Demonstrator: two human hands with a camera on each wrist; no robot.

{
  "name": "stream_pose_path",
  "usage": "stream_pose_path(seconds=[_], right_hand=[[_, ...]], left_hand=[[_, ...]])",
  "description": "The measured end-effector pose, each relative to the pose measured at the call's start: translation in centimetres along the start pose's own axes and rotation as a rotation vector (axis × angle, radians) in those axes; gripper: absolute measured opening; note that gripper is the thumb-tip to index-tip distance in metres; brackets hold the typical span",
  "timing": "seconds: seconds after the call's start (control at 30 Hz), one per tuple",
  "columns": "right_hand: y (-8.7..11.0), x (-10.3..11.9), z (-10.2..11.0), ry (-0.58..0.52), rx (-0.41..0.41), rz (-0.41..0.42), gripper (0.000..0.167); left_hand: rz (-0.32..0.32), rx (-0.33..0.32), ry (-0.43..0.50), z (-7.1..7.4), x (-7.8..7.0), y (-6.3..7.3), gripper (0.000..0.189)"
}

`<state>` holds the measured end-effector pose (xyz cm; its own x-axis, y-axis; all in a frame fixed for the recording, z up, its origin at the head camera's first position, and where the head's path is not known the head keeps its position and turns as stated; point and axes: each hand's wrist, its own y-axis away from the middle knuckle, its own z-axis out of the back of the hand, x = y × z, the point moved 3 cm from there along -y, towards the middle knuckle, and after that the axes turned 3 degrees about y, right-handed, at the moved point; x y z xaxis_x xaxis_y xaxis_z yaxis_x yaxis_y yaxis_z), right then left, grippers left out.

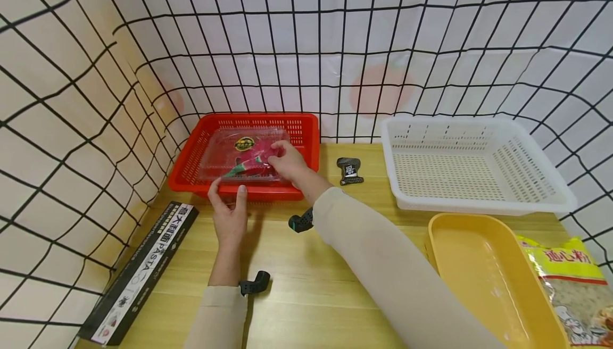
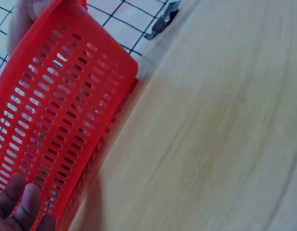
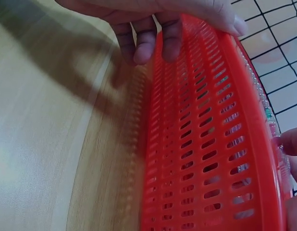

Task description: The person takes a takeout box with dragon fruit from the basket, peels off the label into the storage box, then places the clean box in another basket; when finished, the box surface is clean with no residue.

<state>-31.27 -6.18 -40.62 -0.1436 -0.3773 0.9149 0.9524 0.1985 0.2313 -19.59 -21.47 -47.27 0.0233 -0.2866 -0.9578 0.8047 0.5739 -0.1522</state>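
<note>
Clear plastic box (image 1: 241,157) is lying in the red basket (image 1: 273,193) at the far left of the wooden table (image 1: 311,293), its front edge sitting close to the basket's front rim; whether it is resting on the basket floor, cannot tell. A pink-and-green item (image 1: 258,152) is showing through the plastic, along with a round black-and-yellow label (image 1: 245,143). Right hand (image 1: 289,165) is gripping the box near its right end, fingers bending toward the thumb. Left hand (image 1: 229,218) is touching the front rim near the box's left front corner — thumb and forefinger standing apart, the other fingers hanging loosely outside the slotted wall, as the right wrist view is showing. Both arms are wearing beige sleeves (image 1: 383,264). A long black box (image 1: 143,274) marked PASTA is lying slantwise at left, its far end pointing toward the basket's front left corner. A small dark packet (image 1: 350,170) is lying between the red basket and the white basket (image 1: 474,206). A yellow tray (image 1: 479,280) is standing just in front of the white basket — a yellow-topped bag (image 1: 570,285) is lying beside it at right, partly leaving the frame. Black wire mesh (image 1: 342,53) is standing behind everything.
</note>
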Motion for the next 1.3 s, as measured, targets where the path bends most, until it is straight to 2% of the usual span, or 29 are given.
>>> stream_pose_path(seconds=[0.23,0.7,1.0,1.3], right_hand=[[0.7,0.4,0.1,0.148,-0.016,0.072,0.031],[1.8,1.7,1.2,0.214,-0.084,0.063,0.031],[3.3,3.1,2.2,0.17,-0.145,0.112,0.032],[4.9,3.6,3.2,0.004,-0.239,0.129,0.027]], left_hand=[[0.009,0.006,0.019,0.0,0.2,0.1,0.064],[0.002,0.001,0.003,0.1,0.2,0.2,0.065],[-0.022,-0.014,0.011,0.1,0.1,0.1,0.065],[-0.02,-0.007,0.024,0.0,0.1,0.1,0.064]])
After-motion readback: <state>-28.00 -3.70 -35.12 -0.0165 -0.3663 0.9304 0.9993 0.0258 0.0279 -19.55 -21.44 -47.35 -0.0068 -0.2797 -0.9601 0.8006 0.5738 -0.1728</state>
